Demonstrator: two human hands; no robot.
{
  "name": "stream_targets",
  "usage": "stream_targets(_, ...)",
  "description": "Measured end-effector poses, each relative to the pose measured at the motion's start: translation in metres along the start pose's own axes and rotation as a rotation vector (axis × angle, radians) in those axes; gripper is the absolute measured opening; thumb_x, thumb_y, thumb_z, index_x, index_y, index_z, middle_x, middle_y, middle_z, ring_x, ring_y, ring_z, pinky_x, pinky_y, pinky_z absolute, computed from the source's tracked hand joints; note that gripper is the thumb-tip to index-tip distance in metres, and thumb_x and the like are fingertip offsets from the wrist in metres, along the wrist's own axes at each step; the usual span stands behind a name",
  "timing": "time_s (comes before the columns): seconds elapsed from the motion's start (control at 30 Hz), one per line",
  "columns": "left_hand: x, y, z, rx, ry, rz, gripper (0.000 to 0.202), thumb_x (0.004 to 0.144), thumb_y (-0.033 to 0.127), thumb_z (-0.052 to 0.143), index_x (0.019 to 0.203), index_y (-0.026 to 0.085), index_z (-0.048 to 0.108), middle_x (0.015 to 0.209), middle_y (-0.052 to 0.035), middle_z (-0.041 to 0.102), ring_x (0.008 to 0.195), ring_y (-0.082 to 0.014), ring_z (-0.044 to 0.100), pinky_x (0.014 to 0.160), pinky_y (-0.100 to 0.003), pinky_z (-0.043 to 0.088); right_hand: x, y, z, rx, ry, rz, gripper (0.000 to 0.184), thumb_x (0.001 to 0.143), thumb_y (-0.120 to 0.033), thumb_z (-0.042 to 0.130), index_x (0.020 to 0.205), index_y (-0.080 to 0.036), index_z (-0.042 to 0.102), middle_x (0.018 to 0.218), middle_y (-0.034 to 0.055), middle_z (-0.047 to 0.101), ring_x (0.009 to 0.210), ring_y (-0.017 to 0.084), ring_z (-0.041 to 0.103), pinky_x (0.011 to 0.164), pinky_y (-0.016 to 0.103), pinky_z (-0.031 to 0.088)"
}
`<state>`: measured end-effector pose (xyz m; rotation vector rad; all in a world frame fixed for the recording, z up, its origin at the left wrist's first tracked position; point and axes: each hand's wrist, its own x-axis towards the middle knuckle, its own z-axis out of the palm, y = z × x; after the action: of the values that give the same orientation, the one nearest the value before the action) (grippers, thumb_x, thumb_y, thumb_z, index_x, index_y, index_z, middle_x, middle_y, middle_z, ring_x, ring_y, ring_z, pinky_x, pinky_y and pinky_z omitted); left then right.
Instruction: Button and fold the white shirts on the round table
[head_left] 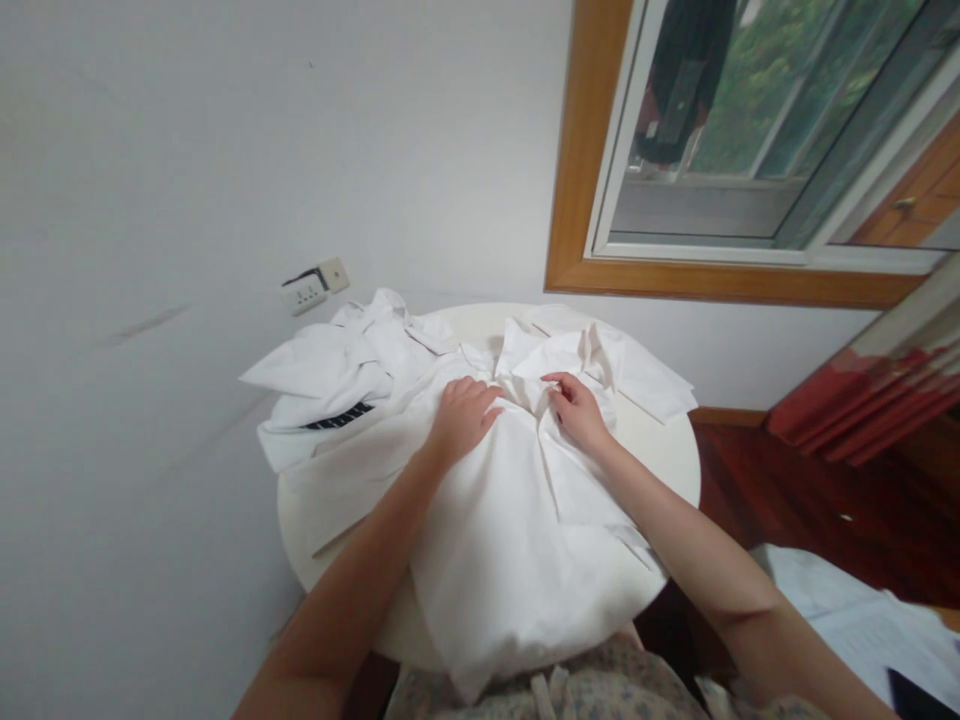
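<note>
The white shirt hangs over the near edge of the bench. Left fingers rest open on it; whether right fingers pinch it, I cannot tell. Right edge is partly bare.

Both bare arms angle in from the lower corners, left arm and right arm, converging out front. Left hand is back up, fingers loosely bent, thumb side inward. Across a narrow gap, right hand curls, index finger pointing left; how tight its grip is, hard to tell!
</note>
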<state>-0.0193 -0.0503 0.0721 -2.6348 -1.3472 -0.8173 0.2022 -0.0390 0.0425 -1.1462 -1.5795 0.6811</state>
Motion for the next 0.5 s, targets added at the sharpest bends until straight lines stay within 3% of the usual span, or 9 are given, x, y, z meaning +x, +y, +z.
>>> stream_targets(0.1,0.007,0.019,-0.008,0.059,0.098,0.009,0.027,0.087,0.017,0.048,0.105,0.023,0.066,0.114,-0.0111,0.06,0.114,-0.0287,0.046,0.103,-0.049,0.028,0.019,-0.011,0.005,0.052,0.079,-0.032,0.028,0.082,-0.029,0.046,0.104,-0.019,0.061,0.065,-0.0041,0.046,0.058,0.013,0.043,0.055,0.023,0.036)
stream_targets(0.17,0.008,0.035,-0.003,-0.001,0.102,0.022,0.028,0.086,0.013,0.045,0.102,0.023,0.066,0.118,-0.0105,0.058,0.118,-0.0274,0.046,0.107,-0.048,0.026,0.026,-0.015,0.008,0.048,0.094,-0.062,0.027,0.082,-0.029,0.047,0.102,-0.019,0.062,0.069,-0.0029,0.049,0.062,0.013,0.045,0.059,0.024,0.037)
stream_targets(0.27,0.002,0.054,0.015,-0.179,0.023,-0.055,0.026,0.093,0.021,0.038,0.104,0.021,0.062,0.102,-0.0087,0.064,0.102,-0.0229,0.056,0.097,-0.04,0.039,0.025,-0.013,0.014,0.057,0.126,-0.057,0.026,0.083,-0.03,0.047,0.102,-0.018,0.062,0.071,-0.0023,0.05,0.064,0.014,0.045,0.061,0.025,0.038)
stream_targets(0.37,-0.009,0.056,0.034,-0.332,-0.028,-0.133,0.03,0.097,0.031,0.032,0.107,0.019,0.057,0.095,-0.0082,0.065,0.092,-0.0207,0.059,0.087,-0.034,0.046,0.015,-0.005,0.018,0.069,0.128,-0.049,0.027,0.087,-0.031,0.044,0.106,-0.019,0.059,0.069,-0.0032,0.046,0.061,0.013,0.043,0.06,0.025,0.038)
stream_targets(0.5,-0.017,0.042,0.041,-0.42,-0.087,-0.04,0.031,0.097,0.033,0.034,0.116,0.016,0.052,0.107,-0.0107,0.064,0.102,-0.0207,0.059,0.093,-0.034,0.045,0.005,-0.001,0.022,0.036,0.114,-0.073,0.026,0.091,-0.029,0.037,0.108,-0.02,0.054,0.072,-0.0024,0.046,0.061,0.014,0.042,0.061,0.026,0.037)
